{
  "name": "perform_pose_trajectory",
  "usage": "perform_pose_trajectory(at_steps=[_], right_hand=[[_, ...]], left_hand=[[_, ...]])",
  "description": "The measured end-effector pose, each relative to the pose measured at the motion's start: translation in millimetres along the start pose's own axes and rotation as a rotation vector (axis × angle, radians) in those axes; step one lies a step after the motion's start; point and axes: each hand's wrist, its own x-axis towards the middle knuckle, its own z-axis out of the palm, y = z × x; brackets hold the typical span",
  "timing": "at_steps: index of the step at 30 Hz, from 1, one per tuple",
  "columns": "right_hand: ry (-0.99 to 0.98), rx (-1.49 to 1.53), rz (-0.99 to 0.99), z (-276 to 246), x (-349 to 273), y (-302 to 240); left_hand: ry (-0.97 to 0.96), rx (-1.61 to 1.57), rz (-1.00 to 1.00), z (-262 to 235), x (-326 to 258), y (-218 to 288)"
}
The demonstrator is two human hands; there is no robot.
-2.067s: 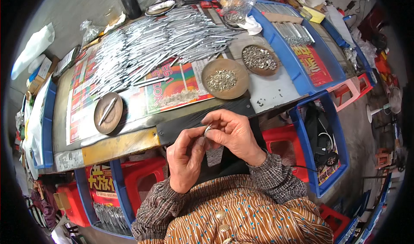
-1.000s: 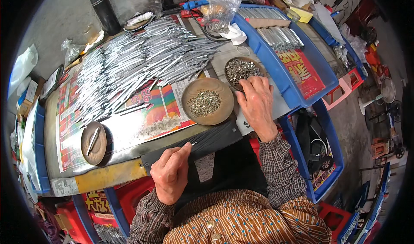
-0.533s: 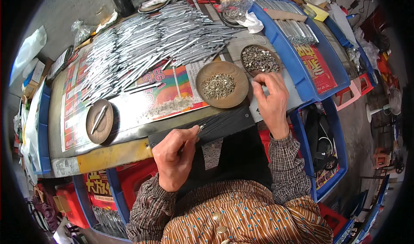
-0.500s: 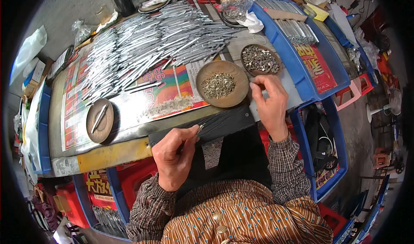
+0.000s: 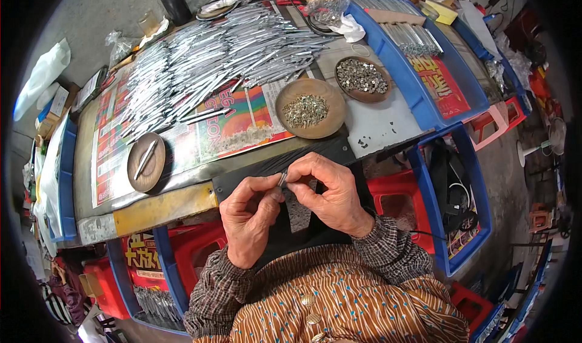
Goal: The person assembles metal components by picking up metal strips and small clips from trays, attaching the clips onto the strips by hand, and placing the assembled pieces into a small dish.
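Over the black strip at the table's front edge, my two hands meet. My left hand (image 5: 247, 218) is closed, pinching a small silvery metal piece (image 5: 282, 178) between thumb and fingertips. Against the same piece press the pinched fingertips of my right hand (image 5: 327, 192); whether they grip it or a tinier part is hidden. Just beyond lies a round wooden plate (image 5: 334, 116) heaped with small brass-coloured parts (image 5: 305, 111). Behind it to the right, a smaller wooden dish (image 5: 371, 97) holds small grey metal parts (image 5: 361, 76).
A broad pile of slim silvery rods (image 5: 212, 58) covers the table's far side. At left, a wooden dish (image 5: 156, 171) holds one silvery rod (image 5: 145, 159). A blue tray (image 5: 394, 70) with bundled rods stands at right; a blue crate (image 5: 445, 261) and red stool (image 5: 397, 186) sit below.
My right hand has come from beside the dish of grey parts, leftward and nearer, to meet my left hand. My left hand has stayed nearly in place, still pinching the metal piece.
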Motion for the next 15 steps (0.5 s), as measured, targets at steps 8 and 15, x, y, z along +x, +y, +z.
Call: perform_pose_trajectory(at_steps=[8, 15], right_hand=[[0.002, 0.068, 0.047, 7.3, -5.0, -5.3], [-0.011, 0.083, 0.037, 7.4, -5.4, -5.3]], left_hand=[[-0.005, -0.106, 0.016, -1.0, -5.1, -1.9], [-0.012, -0.141, 0.002, -1.3, -7.3, -0.9]])
